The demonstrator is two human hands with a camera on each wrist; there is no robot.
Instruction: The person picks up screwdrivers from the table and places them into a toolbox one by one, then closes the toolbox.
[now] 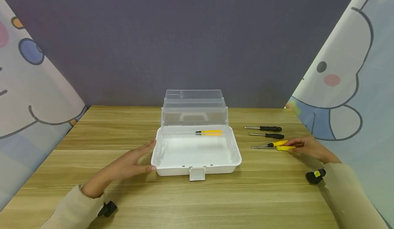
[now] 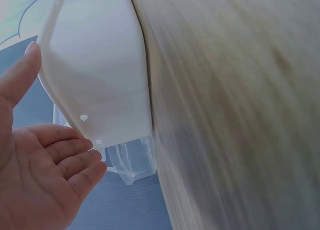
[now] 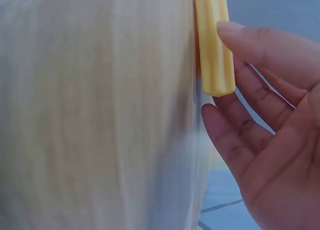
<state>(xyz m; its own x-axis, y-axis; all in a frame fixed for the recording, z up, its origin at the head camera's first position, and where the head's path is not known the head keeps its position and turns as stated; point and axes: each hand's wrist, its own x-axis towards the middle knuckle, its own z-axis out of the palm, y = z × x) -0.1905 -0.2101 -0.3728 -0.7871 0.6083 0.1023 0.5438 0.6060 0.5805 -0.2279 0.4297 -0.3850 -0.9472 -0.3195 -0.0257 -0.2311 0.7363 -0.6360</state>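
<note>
A white toolbox [image 1: 197, 170] stands on the table with its clear lid [image 1: 194, 116] raised. Inside, along the back wall, lies a yellow-and-black screwdriver [image 1: 211, 131]. My left hand [image 1: 132, 164] is spread at the box's left side, thumb by the front corner and fingertips at the rim. In the left wrist view its fingers are nearly straight. At the right, my right hand [image 1: 311, 148] pinches the handle of a yellow screwdriver [image 1: 285, 148], thumb on the near side, other fingers partly hidden behind. Right beside it lies a yellow-and-black screwdriver [image 1: 278, 143].
Two black screwdrivers [image 1: 271, 128] lie farther back on the right of the wooden table [image 1: 197, 205]. A dark grey panel [image 1: 197, 44] rises behind the table, and cartoon-printed sheets [image 1: 338, 85] flank it on both sides.
</note>
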